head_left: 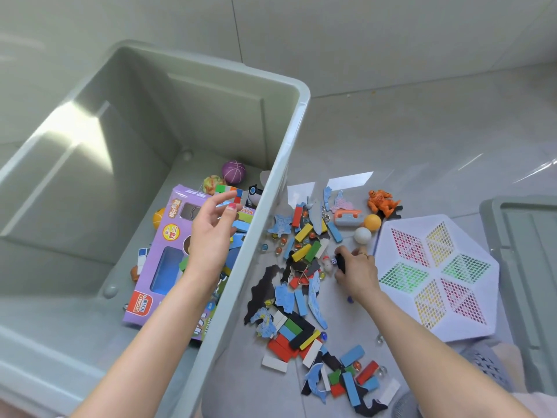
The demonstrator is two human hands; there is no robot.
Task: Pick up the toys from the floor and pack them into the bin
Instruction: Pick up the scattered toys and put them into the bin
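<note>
Toys [301, 254] on glossy tile: flat wooden blocks, foam puzzle bits.
Left hand [211, 233] relaxed over smooth plastic bin [271, 206]; right hand [357, 273] grips black piece [340, 262].

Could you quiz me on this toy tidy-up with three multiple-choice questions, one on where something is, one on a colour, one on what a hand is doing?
1. Where is the purple ball?
A. inside the grey bin
B. on the floor tiles
C. on the white mesh panel

2. What colour is the toy figure lying on the floor?
A. green
B. orange
C. pink

3. What is the right hand doing?
A. resting flat on the floor
B. hanging idle
C. gripping a small dark piece

Answers: 1 A, it lies on the bin's bottom by the far wall. 2 B, its whole body is orange. 3 C, its fingers curl round the piece.
</note>
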